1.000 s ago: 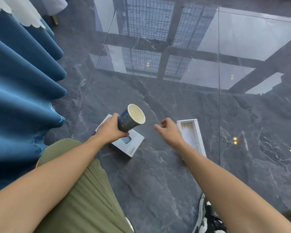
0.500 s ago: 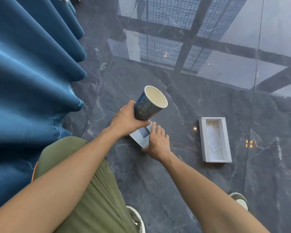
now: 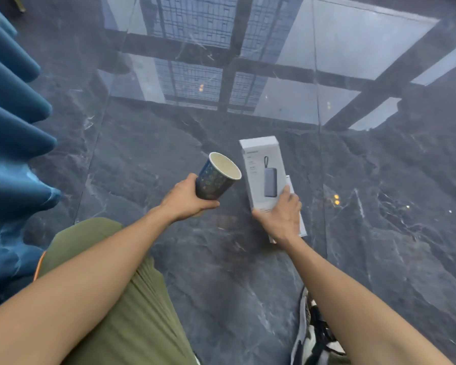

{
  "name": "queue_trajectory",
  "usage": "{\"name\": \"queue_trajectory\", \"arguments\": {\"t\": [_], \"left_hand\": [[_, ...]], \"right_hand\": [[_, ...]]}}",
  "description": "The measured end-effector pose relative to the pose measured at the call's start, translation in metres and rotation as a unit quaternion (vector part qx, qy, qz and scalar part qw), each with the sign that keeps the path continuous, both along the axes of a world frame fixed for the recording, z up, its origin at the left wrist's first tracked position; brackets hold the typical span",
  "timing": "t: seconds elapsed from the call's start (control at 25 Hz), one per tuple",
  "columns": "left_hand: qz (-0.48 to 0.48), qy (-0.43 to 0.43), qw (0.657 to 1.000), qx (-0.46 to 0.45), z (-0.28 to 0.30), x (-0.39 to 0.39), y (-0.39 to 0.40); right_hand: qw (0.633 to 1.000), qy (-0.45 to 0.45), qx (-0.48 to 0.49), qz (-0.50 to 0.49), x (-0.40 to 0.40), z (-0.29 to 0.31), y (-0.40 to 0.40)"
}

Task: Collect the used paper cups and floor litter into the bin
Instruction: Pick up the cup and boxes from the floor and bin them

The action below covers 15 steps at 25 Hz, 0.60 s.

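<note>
My left hand [image 3: 187,200] grips a dark blue patterned paper cup [image 3: 213,184], tilted so its pale, empty-looking inside faces up and to the right. My right hand [image 3: 282,217] holds a flat white box [image 3: 263,169] printed with a power bank picture, raised off the floor just right of the cup. Under that hand and box, a white box tray [image 3: 302,227] lies on the floor, mostly hidden with only its right edge showing. No bin is in view.
The floor is glossy dark marble [image 3: 169,143] with window reflections at the far side. Blue curtain folds [image 3: 13,154] hang along the left. My knee in green trousers [image 3: 103,285] and my shoe [image 3: 313,333] are at the bottom.
My right hand took the white box from the floor beside my left hand, lifted it and carried it right, over the white tray. The cup stayed in my left hand.
</note>
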<state>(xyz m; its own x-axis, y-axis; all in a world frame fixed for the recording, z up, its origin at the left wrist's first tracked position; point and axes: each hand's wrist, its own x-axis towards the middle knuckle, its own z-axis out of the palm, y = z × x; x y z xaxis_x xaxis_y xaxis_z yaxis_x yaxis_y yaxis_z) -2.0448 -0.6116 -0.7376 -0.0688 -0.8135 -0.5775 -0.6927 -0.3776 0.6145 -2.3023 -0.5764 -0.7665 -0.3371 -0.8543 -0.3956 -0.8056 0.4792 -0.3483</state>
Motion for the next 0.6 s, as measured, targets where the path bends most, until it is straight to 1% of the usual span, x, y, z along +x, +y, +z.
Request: {"name": "queue_trajectory", "arguments": {"t": [0.08, 0.2, 0.28, 0.36, 0.48, 0.6], "left_hand": [[-0.03, 0.026, 0.999, 0.018, -0.005, -0.022, -0.002], [-0.064, 0.051, 0.996, 0.046, -0.016, -0.047, 0.0], [-0.074, 0.071, 0.994, 0.049, -0.023, -0.066, 0.0], [-0.047, 0.12, 0.989, 0.068, -0.029, -0.086, -0.001], [-0.019, 0.17, 0.979, 0.108, -0.036, -0.11, 0.0], [-0.031, 0.199, 0.97, 0.136, -0.043, -0.122, 0.003]], "right_hand": [[0.999, 0.0, 0.032, -0.028, -0.029, -0.004, 0.009], [0.996, 0.005, 0.092, -0.011, -0.051, -0.016, 0.025], [0.996, -0.005, 0.083, -0.007, -0.06, -0.023, 0.025], [0.998, -0.012, 0.053, -0.021, -0.068, -0.027, 0.021], [0.99, -0.073, 0.04, -0.112, -0.082, -0.036, 0.015], [0.966, -0.171, 0.098, -0.166, -0.092, -0.044, 0.017]]}}
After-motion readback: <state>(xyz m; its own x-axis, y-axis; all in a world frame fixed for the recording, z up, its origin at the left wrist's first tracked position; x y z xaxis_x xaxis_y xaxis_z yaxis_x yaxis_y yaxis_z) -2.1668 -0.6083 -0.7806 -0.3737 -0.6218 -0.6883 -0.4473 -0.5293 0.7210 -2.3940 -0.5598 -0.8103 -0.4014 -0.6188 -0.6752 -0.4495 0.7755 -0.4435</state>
